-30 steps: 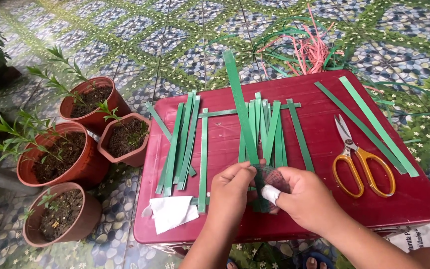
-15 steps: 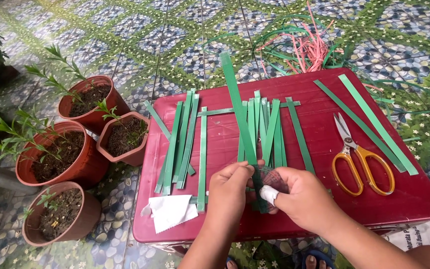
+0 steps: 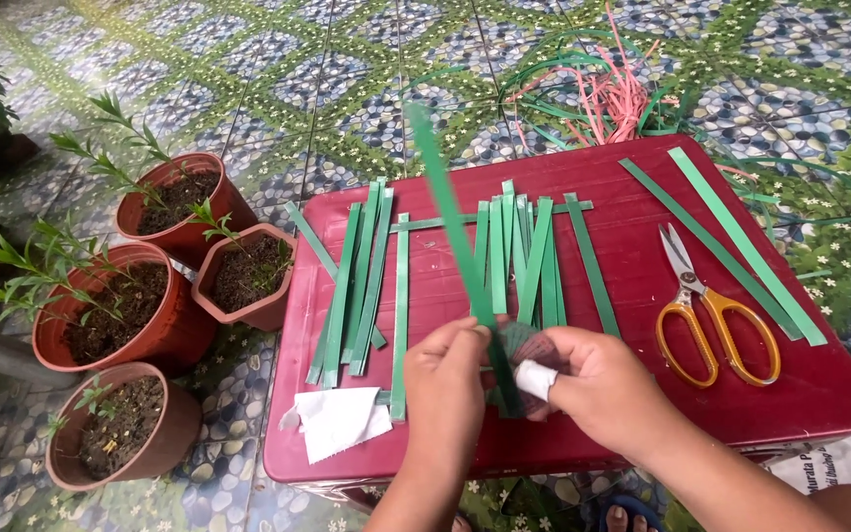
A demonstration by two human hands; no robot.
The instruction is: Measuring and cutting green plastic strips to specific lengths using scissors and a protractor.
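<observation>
Long green strip (image 3: 455, 232) now swung a little leftward and blurred, upper end leaning further over the tiled floor (image 3: 248, 89) than half a second ago; hands barely shifted. Left hand (image 3: 445, 379) closed, thumb and fingers pinched around the lower part of that strip, just above the near edge of the red table (image 3: 632, 177). Right hand (image 3: 598, 389) also curled shut, touching the same spot from the other side, white wrap on one fingertip; a small dark bundle squeezed between both hands, too hidden to tell exactly what. Strip rising from the hands, tilted up and to the left, lower end lost between the fingers.

On the table behind the hands, a loose row of cut green strips (image 3: 509, 251), more in a bunch to the left (image 3: 361, 281), two longer ones lying slantwise at the right edge (image 3: 741, 241). Yellow-handled scissors (image 3: 706, 310) flat on the table, well apart from the right hand. White scrap of paper (image 3: 337, 419) at the near left corner. Four clay pots (image 3: 100, 315) with small plants on the floor beside the table's left side. Tangle of pink and green ribbon (image 3: 613, 94) on the tiles beyond the far edge
</observation>
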